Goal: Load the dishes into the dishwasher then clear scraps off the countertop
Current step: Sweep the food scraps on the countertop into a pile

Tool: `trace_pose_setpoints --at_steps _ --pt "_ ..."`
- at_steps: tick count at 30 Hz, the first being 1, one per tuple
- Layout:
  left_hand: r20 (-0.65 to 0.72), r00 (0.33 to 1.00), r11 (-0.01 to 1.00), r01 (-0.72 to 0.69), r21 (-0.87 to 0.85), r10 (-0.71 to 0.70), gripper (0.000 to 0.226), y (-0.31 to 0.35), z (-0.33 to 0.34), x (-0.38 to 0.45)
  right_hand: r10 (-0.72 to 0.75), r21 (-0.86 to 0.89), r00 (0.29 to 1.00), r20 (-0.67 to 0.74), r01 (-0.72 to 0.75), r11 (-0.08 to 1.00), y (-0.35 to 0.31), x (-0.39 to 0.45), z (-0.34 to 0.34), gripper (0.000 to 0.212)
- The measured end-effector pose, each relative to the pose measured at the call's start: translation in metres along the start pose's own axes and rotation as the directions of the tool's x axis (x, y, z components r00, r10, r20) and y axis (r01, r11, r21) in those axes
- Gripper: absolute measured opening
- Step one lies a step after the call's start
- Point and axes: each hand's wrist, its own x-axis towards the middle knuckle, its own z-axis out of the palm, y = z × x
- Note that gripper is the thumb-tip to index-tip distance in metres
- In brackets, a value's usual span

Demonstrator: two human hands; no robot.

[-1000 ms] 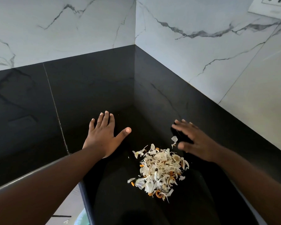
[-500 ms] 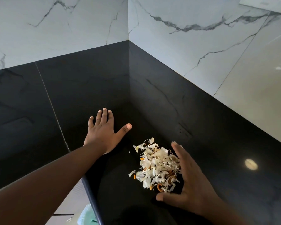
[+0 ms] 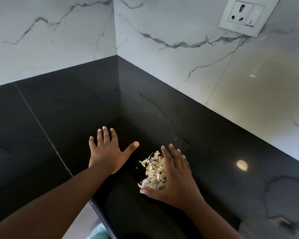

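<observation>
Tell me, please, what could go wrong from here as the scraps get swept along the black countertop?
1. The right hand cups the scraps from one side only, so light flakes may slip out past its fingers or thumb.
2. The counter edge is close; a fast sweep could send pieces to the floor.
3. The left hand lies flat, apart from the pile, so that side has no barrier.

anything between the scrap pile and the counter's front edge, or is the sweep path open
Nothing visible blocks it. The right hand cups the scraps from the right, with bare black countertop toward the edge. The left hand rests flat, off to the left.
</observation>
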Motion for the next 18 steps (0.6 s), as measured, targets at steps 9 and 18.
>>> trace_pose_setpoints --at_steps 9,18 --pt "0.143 0.738 0.740 -0.670 0.047 0.659 0.122 -0.008 -0.003 -0.010 0.305 0.253 0.935 -0.182 -0.255 0.933 -0.019 -0.022 -0.001 0.126" --pt "0.227 0.523 0.533 -0.846 0.023 0.821 0.120 -0.003 -0.007 -0.009 0.563 0.068 0.803 -0.195 -0.561 0.825 -0.057 -0.088 0.025 0.143"
